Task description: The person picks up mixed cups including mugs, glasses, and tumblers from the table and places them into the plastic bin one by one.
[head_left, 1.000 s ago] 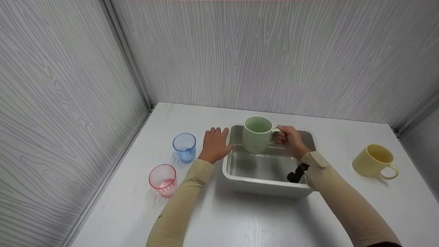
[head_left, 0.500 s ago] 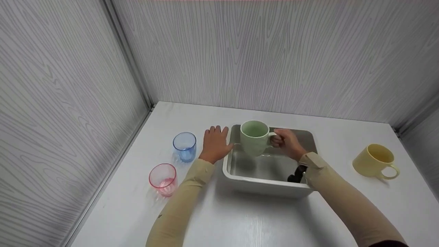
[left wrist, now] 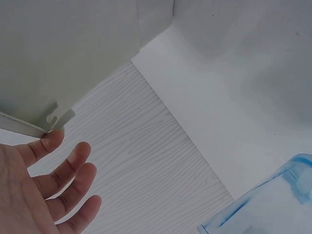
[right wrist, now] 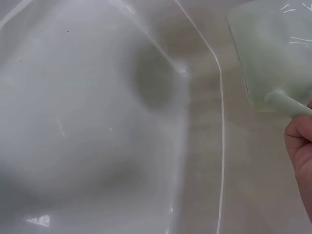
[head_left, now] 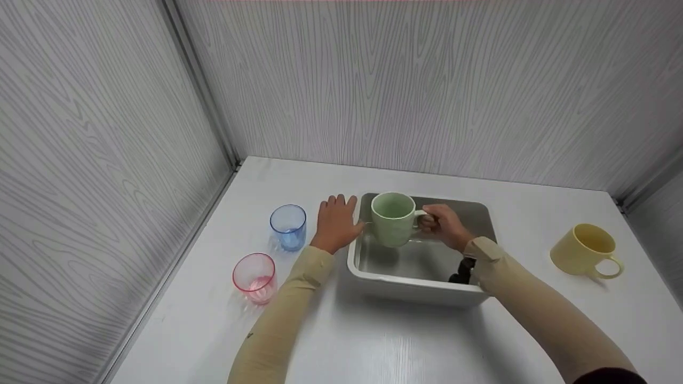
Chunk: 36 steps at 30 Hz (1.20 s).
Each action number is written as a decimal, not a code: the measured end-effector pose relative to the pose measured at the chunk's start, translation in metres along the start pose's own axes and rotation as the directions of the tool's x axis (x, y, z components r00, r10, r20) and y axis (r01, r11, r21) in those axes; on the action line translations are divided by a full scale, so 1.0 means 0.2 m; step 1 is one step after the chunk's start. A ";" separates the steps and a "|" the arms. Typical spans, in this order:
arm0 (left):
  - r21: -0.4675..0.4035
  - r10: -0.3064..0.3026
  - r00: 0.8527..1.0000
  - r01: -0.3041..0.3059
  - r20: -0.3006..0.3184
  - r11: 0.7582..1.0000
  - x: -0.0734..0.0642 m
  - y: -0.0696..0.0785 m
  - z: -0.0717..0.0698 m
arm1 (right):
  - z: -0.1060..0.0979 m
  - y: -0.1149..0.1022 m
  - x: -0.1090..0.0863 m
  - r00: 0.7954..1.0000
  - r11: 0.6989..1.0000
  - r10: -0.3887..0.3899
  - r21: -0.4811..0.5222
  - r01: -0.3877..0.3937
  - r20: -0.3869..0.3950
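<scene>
My right hand [head_left: 445, 226] holds a pale green mug [head_left: 393, 230] by its handle, fingers curled round it. The mug is upright and hangs over the left back part of a white and grey rectangular basin [head_left: 416, 293]. In the right wrist view the mug [right wrist: 273, 53] shows at the upper right, above the basin's smooth inner surface. My left hand [head_left: 336, 226] lies at the basin's left side with its thumb at the rim and its other fingers extended. The left wrist view shows this hand [left wrist: 53, 190] holding nothing, close to the basin's outer wall.
Left of the left hand stand a clear blue glass [head_left: 288, 229] and a clear pink glass [head_left: 256, 277]. A yellow mug [head_left: 573, 253] stands at the far right, handle toward the front right. A small black object [head_left: 462, 271] shows by the right wrist. Wood-grain panels enclose the table.
The right hand has brought the green mug left, lower and slightly nearer over the basin. The left hand stays at the rim, and the glasses and yellow mug keep their places.
</scene>
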<state>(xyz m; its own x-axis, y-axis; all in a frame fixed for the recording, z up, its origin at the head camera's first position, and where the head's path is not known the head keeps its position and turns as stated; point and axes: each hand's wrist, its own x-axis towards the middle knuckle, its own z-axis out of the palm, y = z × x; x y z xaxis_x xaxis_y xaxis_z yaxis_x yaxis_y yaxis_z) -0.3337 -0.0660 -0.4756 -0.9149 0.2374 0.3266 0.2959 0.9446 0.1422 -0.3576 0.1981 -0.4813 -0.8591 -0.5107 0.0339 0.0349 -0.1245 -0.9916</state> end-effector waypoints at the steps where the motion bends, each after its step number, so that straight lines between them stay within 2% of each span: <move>1: -0.001 0.003 1.000 -0.003 -0.008 1.000 0.00 0.00 0.00 | 0.00 0.00 0.00 1.000 1.000 0.004 -0.010 -0.004 0.003; 9: 0.011 0.007 1.000 -0.007 -0.007 1.000 0.00 0.00 0.00 | -0.01 0.04 0.01 0.999 0.999 0.021 -0.029 -0.020 0.032; 16: 0.008 -0.007 0.999 0.006 0.043 1.000 0.01 0.00 -0.01 | -0.01 0.05 0.02 0.997 0.995 0.066 -0.073 -0.063 0.039; 25: 0.000 -0.003 1.000 0.003 0.028 1.000 0.01 0.00 0.00 | -0.02 0.08 0.03 0.996 0.991 0.066 -0.117 -0.058 0.067; 31: -0.007 -0.001 0.999 0.001 0.054 1.000 0.01 0.00 -0.01 | -0.02 0.09 0.04 0.993 0.989 0.101 -0.110 -0.094 0.064; 36: -0.002 0.004 0.999 -0.004 0.045 1.000 0.01 -0.01 -0.01 | -0.02 0.10 0.05 0.993 0.992 0.078 -0.107 -0.068 0.090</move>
<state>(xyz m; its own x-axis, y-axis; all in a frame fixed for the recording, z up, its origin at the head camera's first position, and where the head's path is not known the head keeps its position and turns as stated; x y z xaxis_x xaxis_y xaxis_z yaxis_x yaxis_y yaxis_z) -0.3349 -0.0671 -0.4729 -0.9252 0.2510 0.2846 0.2997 0.9433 0.1425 -0.3670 0.1947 -0.5013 -0.8043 -0.5933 -0.0321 0.0381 0.0023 -0.9993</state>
